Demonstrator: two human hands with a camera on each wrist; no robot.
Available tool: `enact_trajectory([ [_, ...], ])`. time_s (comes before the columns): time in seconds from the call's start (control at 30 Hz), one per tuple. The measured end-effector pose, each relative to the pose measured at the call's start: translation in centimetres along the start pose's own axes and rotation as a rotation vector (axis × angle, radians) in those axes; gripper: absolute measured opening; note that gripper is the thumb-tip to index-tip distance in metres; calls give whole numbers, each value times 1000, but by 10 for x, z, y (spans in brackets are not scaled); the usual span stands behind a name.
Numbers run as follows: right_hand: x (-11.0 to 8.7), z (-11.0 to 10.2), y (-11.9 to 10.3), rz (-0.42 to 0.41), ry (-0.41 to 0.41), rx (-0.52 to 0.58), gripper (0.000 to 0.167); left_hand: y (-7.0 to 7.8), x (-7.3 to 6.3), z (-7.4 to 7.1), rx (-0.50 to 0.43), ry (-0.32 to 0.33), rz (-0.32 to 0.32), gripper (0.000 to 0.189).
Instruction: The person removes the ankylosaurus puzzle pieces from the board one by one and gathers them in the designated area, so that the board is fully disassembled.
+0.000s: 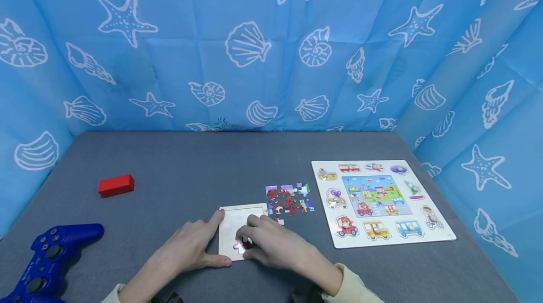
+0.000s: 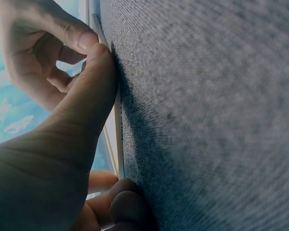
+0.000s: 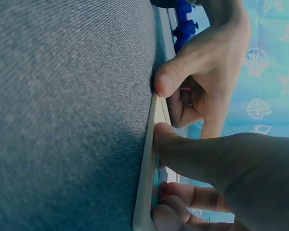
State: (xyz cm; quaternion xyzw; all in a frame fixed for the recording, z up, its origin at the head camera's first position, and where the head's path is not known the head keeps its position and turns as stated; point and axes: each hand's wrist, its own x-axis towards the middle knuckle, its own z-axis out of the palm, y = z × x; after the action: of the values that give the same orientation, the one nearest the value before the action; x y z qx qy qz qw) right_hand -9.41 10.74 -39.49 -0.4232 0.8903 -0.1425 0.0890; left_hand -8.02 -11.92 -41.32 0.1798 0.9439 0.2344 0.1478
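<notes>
A shallow wooden puzzle tray (image 1: 231, 220) lies flat on the table before me. My left hand (image 1: 186, 249) holds it by the left side, thumb at the near edge and a fingertip at the far left corner. Over the tray's near right part, my right hand (image 1: 282, 244) pinches a jigsaw piece (image 1: 242, 247) close to the tray floor, its fingers partly hiding it. In the right wrist view, the right thumb (image 3: 164, 134) presses on the tray's near rim. Just beyond the tray's right side lie several loose jigsaw pieces (image 1: 290, 203), red, purple and white.
On the right lies a white wooden peg puzzle board (image 1: 441, 234) with vehicle pictures. A red block (image 1: 116, 185) sits on the left, and a blue game controller (image 1: 50, 241) at the near left. A blue shell-patterned curtain (image 1: 280, 77) hangs behind the grey table (image 1: 203, 161).
</notes>
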Motion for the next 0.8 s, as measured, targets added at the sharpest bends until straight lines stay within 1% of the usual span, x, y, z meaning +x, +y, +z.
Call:
enact_trajectory([
  [0.1, 0, 0, 2, 12, -5, 70, 26, 0, 0, 0, -4, -3, -5, 109],
  [0.17, 0, 0, 4, 16, -11, 118, 30, 1, 1, -1, -9, -15, -19, 110],
  [0.27, -1, 0, 5, 18, -24, 158, 33, 1, 2, -2, -12, -33, -39, 111],
  [0.37, -2, -1, 5, 24, -38, 171, 35, 2, 3, -2, -14, -41, -49, 112],
  [0.5, -2, -1, 5, 31, -39, 172, 35, 2, 1, -1, -13, -24, -31, 111],
  [0.67, -3, 1, 3, 29, -22, 177, 34, 0, 0, 0, -10, 1, -6, 108],
  [0.8, -3, 1, 0, 33, -23, 175, 34, 0, 0, 1, -5, 5, -6, 108],
])
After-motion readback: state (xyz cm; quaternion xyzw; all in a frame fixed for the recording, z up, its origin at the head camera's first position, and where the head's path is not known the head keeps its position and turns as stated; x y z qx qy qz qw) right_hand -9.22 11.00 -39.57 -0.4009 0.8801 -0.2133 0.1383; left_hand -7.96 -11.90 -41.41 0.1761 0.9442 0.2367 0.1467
